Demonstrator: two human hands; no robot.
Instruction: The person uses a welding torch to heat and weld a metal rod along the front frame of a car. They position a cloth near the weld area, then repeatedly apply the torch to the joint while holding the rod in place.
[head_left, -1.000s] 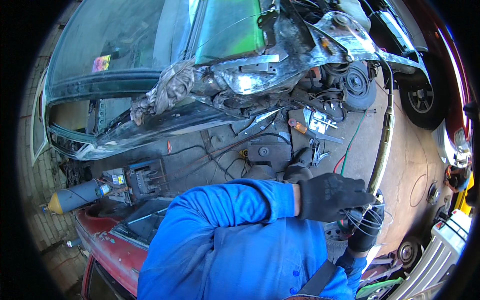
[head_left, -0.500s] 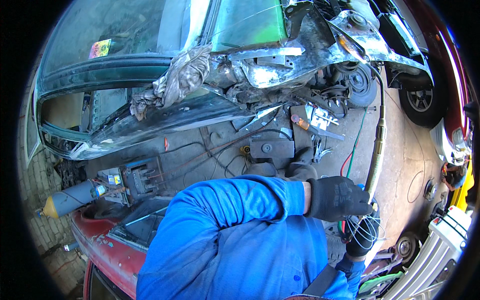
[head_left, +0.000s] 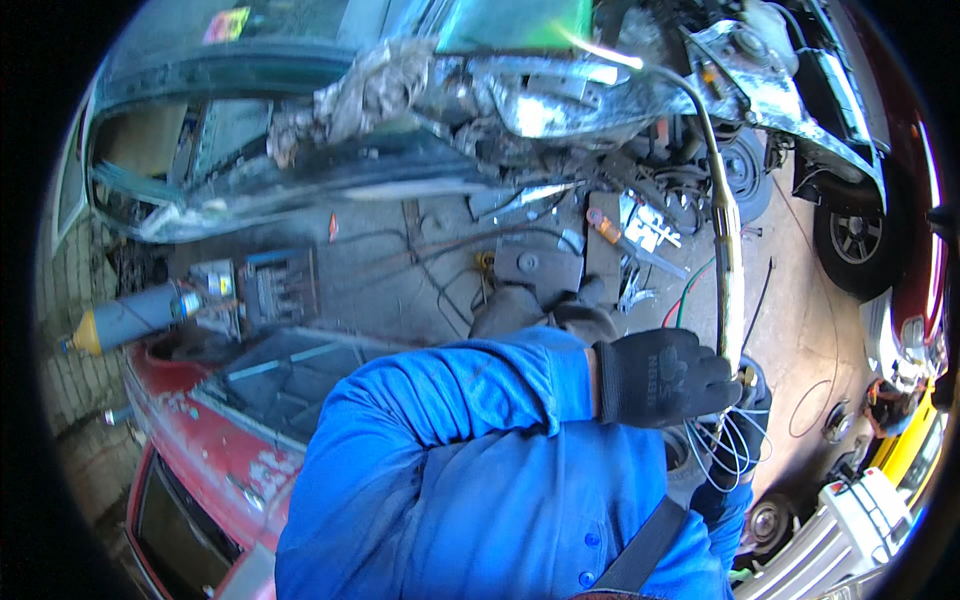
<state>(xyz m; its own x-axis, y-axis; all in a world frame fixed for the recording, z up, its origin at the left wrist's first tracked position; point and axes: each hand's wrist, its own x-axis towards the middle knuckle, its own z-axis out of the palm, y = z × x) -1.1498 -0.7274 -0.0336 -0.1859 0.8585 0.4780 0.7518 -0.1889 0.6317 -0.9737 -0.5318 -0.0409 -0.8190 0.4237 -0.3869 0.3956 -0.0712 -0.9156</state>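
Observation:
A long welding torch (head_left: 728,250) with a brass-coloured body and a bent dark neck reaches from my hands up toward the car's fender. My left hand (head_left: 665,380), in a black glove, closes round its rear end near my chest. Just beyond it, my right hand (head_left: 742,462), also gloved, is curled at loose loops of thin pale wire (head_left: 722,440); its fingers are partly covered by the loops. The neck's bright tip is over the bare-metal fender (head_left: 560,110) of the dark green car (head_left: 390,205).
A crumpled grey rag (head_left: 365,95) hangs over the car. An angle grinder (head_left: 605,225) and a metal plate (head_left: 535,262) lie on the floor among hoses. A gas cylinder (head_left: 135,318) and a red car body (head_left: 215,410) are at left. Another person (head_left: 890,408) is at far right.
The torch has swung left and upward, its neck tip now across the fender. My left hand has shifted slightly left. The whole view has tilted and blurred a little.

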